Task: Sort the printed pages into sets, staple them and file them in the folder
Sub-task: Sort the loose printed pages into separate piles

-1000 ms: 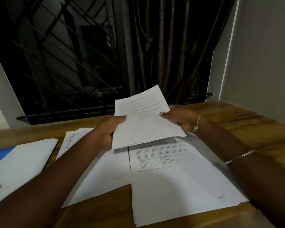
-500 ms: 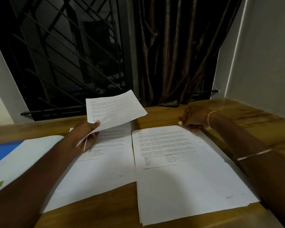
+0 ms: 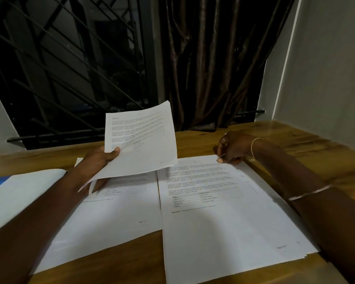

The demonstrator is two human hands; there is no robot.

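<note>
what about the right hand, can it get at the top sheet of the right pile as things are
Probably yes: the right hand sits at the far edge of the top sheet, fingertips seemingly pinching it, nothing resting on it.

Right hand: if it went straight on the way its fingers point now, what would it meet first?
The top page of the right-hand stack. The right hand points its fingers down at that page's far edge and may be touching it; depth is unclear.
</note>
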